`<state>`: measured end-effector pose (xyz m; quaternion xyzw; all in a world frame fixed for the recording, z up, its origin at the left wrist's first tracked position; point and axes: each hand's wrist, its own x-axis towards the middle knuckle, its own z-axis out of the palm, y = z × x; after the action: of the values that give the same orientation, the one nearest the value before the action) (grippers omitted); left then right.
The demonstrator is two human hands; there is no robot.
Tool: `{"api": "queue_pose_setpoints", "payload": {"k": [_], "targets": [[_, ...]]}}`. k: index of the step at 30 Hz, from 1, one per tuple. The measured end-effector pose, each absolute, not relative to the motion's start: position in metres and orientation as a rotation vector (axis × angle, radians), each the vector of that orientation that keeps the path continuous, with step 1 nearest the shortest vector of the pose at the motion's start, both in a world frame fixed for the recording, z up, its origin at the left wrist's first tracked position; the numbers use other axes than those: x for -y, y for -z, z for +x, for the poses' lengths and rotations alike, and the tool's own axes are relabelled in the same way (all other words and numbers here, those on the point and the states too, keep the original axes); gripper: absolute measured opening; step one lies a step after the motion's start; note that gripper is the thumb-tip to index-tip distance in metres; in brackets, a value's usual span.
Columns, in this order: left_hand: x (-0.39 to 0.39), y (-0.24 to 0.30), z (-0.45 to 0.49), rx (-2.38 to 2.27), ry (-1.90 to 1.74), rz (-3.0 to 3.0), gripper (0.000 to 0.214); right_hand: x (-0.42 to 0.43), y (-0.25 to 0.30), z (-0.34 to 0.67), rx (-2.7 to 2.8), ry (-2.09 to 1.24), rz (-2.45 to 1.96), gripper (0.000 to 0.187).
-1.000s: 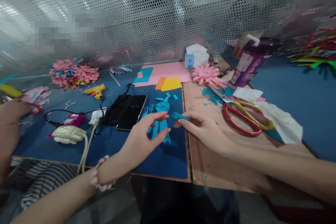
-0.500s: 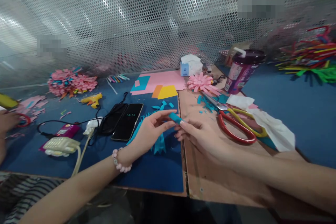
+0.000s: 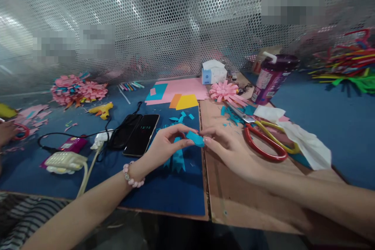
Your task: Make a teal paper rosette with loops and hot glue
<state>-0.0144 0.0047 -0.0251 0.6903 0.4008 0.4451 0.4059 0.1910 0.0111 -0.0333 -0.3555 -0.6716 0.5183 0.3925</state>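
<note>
My left hand and my right hand meet over the middle of the table, both pinching a small teal paper piece between their fingertips. A beaded bracelet sits on my left wrist. Under the hands, on the blue mat, lie cut teal paper strips. More teal scraps are scattered on the brown board to the right.
Red and yellow scissors and white tissue lie right of my hands. Two phones, a yellow glue gun, a pink paper flower, coloured sheets, a purple bottle and a perforated metal screen stand around. Another person's hand is far left.
My left hand rose from the strips on the mat and joined my right hand on the teal piece; both hands now pinch it together.
</note>
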Motion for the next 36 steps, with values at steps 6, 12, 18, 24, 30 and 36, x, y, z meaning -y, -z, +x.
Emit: {"api": "queue_pose_setpoints", "payload": {"k": [6, 12, 18, 24, 30, 36], "targets": [[-0.005, 0.028, -0.013, -0.909, -1.127, 1.937, 0.022, -0.013, 0.031, 0.189, 1.690, -1.337, -0.818, 0.022], [-0.004, 0.029, -0.011, -0.884, -1.098, 2.034, 0.026, -0.016, 0.038, 0.187, 1.531, -1.574, -0.771, 0.023], [-0.005, 0.029, -0.014, -0.899, -1.096, 2.052, 0.023, -0.017, 0.040, 0.189, 1.491, -1.664, -0.753, 0.024], [-0.005, 0.030, -0.013, -0.930, -1.110, 2.089, 0.021, -0.014, 0.034, 0.188, 1.485, -1.713, -0.782, 0.025], [-0.005, 0.031, -0.012, -0.951, -1.128, 2.109, 0.021, -0.016, 0.037, 0.189, 1.523, -1.732, -0.763, 0.027], [-0.005, 0.033, -0.013, -0.923, -1.150, 2.127, 0.024, -0.020, 0.044, 0.190, 1.566, -1.785, -0.689, 0.029]]}}
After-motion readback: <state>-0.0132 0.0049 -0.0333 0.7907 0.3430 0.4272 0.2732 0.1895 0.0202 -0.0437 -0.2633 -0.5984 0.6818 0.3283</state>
